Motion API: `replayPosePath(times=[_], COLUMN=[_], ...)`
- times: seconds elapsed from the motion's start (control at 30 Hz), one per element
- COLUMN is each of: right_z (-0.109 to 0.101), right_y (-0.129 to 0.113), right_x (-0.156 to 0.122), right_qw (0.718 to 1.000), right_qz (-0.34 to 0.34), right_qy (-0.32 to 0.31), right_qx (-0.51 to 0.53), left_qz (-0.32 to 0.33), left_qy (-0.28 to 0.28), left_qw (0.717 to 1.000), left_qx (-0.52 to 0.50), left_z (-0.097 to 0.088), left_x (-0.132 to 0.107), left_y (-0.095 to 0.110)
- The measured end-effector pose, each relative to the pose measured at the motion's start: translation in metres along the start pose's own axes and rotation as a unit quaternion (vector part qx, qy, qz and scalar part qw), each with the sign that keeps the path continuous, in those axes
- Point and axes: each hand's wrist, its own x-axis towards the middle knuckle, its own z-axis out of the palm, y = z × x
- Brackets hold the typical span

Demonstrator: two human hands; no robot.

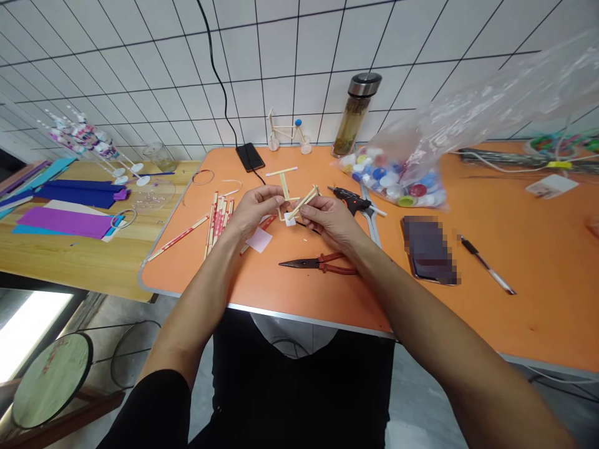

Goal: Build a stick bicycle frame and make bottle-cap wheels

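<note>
Bare forearms [416, 312] lie nearest the camera, reaching over an orange counter [262, 284]. Largest of the items upon it is a clear plastic bag [468, 125] of assorted bottle caps [386, 181], located beyond and to the right of the pliers [322, 264]. A bottle [353, 118] with a metal lid and amber contents stands upright, well beyond the pliers. Printed sticks [219, 224] are grouped left of the pliers, one set apart at a slant. The pliers themselves lie flat, nose pointing left, handles partly covered by the right forearm. A glue gun [349, 198] lies beyond the pliers; a phone [430, 249], screen obscured, lies to their right, with a pen [489, 267] farther right. Far beyond the pliers stands a small wheeled model [285, 132]. The stick frame [284, 185] is just beyond the pliers' nose; the left grip [256, 211] is clenched on it, exact contact partly hidden by the fingers. The right grip [333, 221] grasps pale sticks [302, 204] between thumb and fingers. A pink paper square [259, 239] is left of the pliers, beside the left wrist. Smallest noted: a white square piece [289, 219] at the frame's near end; attachment cannot be determined.
</note>
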Motion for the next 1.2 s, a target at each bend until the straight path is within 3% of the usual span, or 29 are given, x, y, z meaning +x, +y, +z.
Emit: replayPosePath(times=[0.37,0.53,0.73,0.87,1.03,1.2], right_z=[-0.006,-0.003,0.002,0.006,0.01,0.014], right_y=[0.008,0.006,0.0,-0.002,0.001,0.007], right_x=[0.002,0.001,0.002,0.002,0.001,0.001], right_qw=[0.999,0.999,0.996,0.993,0.99,0.987], right_qz=[0.018,0.025,-0.002,-0.045,-0.081,-0.073], right_qy=[-0.029,-0.03,0.03,0.082,0.098,0.1], right_qx=[-0.031,-0.007,0.081,0.078,0.068,0.102], left_qz=[-0.01,-0.004,-0.014,-0.021,-0.026,-0.016], left_qy=[-0.054,-0.087,-0.024,0.002,0.002,0.02], left_qw=[0.998,0.996,0.998,0.998,0.999,0.999], left_qx=[0.026,-0.01,-0.05,-0.056,-0.037,-0.026], left_z=[-0.012,-0.012,-0.01,-0.008,-0.001,0.01], left_x=[0.0,-0.002,-0.006,-0.005,-0.004,-0.007], left_y=[0.003,0.006,0.011,0.013,0.009,0.006])
